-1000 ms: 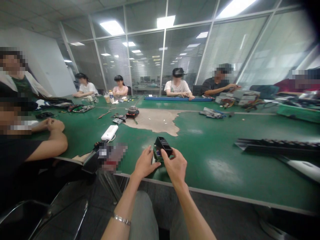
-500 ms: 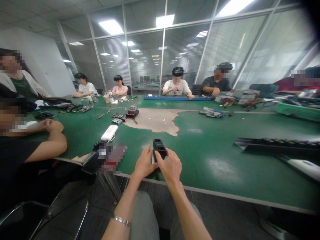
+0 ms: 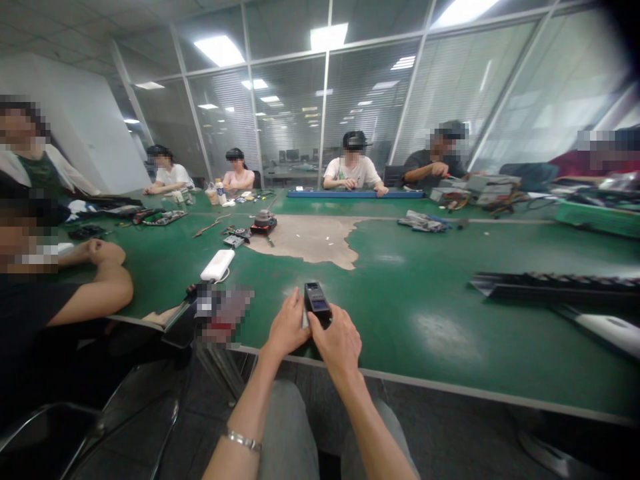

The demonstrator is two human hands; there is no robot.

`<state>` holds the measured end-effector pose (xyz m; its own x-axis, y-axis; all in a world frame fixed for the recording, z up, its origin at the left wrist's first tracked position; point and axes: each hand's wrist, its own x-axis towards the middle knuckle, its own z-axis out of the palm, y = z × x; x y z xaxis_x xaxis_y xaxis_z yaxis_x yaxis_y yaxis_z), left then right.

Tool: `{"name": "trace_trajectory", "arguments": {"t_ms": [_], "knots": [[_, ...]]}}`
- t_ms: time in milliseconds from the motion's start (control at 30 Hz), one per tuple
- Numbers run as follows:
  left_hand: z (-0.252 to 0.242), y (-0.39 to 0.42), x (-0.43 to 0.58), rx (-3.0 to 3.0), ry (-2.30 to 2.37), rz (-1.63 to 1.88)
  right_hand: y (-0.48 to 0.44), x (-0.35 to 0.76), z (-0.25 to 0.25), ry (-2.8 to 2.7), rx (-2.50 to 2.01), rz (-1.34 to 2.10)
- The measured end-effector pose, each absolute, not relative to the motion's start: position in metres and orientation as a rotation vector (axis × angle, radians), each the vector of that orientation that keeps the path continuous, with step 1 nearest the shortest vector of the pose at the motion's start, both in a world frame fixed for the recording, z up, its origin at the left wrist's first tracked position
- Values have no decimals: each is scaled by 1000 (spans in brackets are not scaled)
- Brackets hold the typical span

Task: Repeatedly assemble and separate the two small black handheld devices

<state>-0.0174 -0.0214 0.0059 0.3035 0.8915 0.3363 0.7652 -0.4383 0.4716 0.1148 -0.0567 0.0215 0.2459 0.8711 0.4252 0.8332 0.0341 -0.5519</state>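
Observation:
A small black box-shaped device point(image 3: 317, 302) is held between my two hands just above the table's near edge. Its upper face shows a small dark panel and some markings too small to read. My right hand point(image 3: 339, 339) grips it from the right, thumb across the near end and fingers along the far side. Against its left side rests my left hand point(image 3: 289, 325), fingers pointing forward and thumb near the right thumb. A pale strip point(image 3: 305, 319) shows between the left hand and the device; I cannot tell what it is.
The green table point(image 3: 400, 333) has a bare brown patch point(image 3: 320, 240). A white power bank-like block point(image 3: 218, 265) lies left, a black slotted rail point(image 3: 550, 287) right. Gloves point(image 3: 425, 222) and a green basket point(image 3: 595, 217) are farther off. A co-worker's arm point(image 3: 100, 280) rests at left.
The black device has turned in my hands, so a different face with a dark panel now shows instead of one with recessed openings. Both hands stay almost in place.

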Motion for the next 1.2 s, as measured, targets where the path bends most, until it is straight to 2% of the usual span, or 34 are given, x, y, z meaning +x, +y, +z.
{"name": "trace_trajectory", "arguments": {"t_ms": [467,767,1200], "knots": [[9,-23,-17,2346,1487,862,-53,112,26,-1564,-1757,85],[3,-21,-17,2316,1560,834,-42,124,54,-1457,-1544,10],[4,-21,-19,2352,1588,781,-28,183,0,-1405,-1713,-30]]}}
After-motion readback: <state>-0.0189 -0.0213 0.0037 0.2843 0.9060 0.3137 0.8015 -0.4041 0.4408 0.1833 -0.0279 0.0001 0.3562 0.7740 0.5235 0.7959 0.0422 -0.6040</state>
